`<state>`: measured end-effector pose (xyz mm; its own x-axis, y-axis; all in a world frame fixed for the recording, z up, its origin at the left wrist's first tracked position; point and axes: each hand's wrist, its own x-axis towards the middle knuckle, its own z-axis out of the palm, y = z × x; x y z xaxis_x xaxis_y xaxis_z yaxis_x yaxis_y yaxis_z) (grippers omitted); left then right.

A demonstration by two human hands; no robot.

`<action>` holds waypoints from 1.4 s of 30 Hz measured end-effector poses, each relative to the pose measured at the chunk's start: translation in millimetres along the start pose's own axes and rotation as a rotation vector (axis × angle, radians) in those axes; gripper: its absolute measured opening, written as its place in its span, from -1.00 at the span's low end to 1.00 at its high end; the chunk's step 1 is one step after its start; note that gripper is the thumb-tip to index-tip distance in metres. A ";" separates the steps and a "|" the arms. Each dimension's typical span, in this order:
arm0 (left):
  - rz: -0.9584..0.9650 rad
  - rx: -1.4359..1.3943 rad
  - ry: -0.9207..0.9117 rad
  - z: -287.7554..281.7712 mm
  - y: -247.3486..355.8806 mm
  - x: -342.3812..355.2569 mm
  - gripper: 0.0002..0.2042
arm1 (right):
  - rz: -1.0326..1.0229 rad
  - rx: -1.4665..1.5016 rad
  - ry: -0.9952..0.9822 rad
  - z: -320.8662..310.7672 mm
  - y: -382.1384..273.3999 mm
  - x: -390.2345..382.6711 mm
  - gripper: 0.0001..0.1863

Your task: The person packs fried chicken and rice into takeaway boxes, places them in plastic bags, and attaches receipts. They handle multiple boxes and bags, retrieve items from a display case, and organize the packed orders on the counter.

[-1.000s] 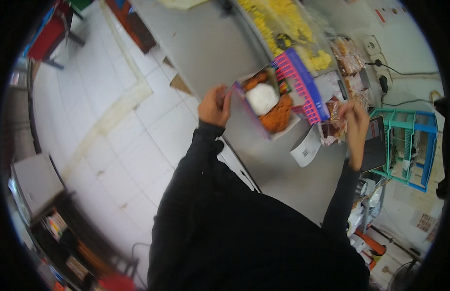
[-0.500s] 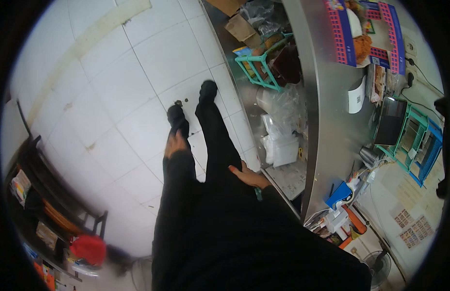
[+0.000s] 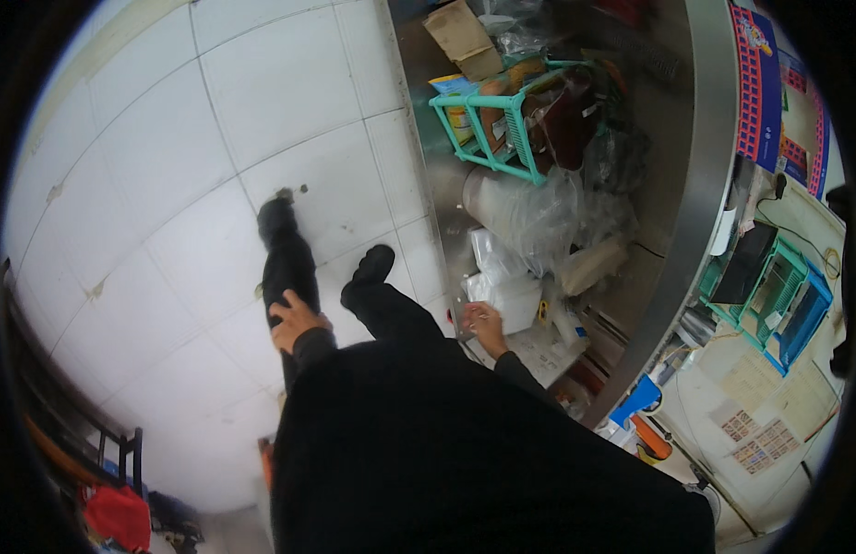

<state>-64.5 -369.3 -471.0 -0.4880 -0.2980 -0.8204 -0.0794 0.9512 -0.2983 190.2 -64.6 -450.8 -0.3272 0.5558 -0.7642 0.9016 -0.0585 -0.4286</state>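
My left hand (image 3: pixel 297 320) rests on my black-trousered left leg (image 3: pixel 289 263) near the knee, its fingers spread and nothing in them. My right hand (image 3: pixel 484 330) is at the low shelf beside my right leg, fingers loosely bent and a little blurred, with nothing visible in them. Just past its fingers lie white plastic-wrapped packs (image 3: pixel 513 303); whether it touches them I cannot tell. Crumpled clear plastic bags (image 3: pixel 538 214) lie behind the packs. Farther along the shelf stands a turquoise plastic basket (image 3: pixel 483 138) holding bags and packages.
A metal counter edge (image 3: pixel 700 185) overhangs the shelf. On top are a turquoise and blue rack (image 3: pixel 788 295) and a blue-and-pink printed board (image 3: pixel 758 83). Cardboard (image 3: pixel 463 39) lies at the shelf's far end. White floor tiles (image 3: pixel 142 212) spread left; a red item (image 3: pixel 117 517) sits lower left.
The view has shifted toward the shelf. My right hand has left my right leg and moved out to the packs. My left hand stays on my left leg, its fingers now more spread.
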 end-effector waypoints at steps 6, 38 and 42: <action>-0.146 -0.119 0.075 -57.6 35.3 56.3 -0.49 | -0.523 -0.208 1.051 -119.3 -28.5 138.9 -0.78; 0.663 -0.679 0.516 -12.0 12.1 -12.9 -0.77 | -0.564 0.240 0.875 -79.8 -199.8 65.7 -0.75; 1.080 -1.091 0.331 -28.0 11.7 -135.1 -0.79 | -0.457 0.656 0.293 19.7 -192.5 -94.1 -0.79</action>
<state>-23.8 -315.7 -350.0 -0.8768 0.4267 -0.2216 -0.0741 0.3353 0.9392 41.8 -122.0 -305.9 -0.4509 0.8289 -0.3310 0.3223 -0.1946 -0.9264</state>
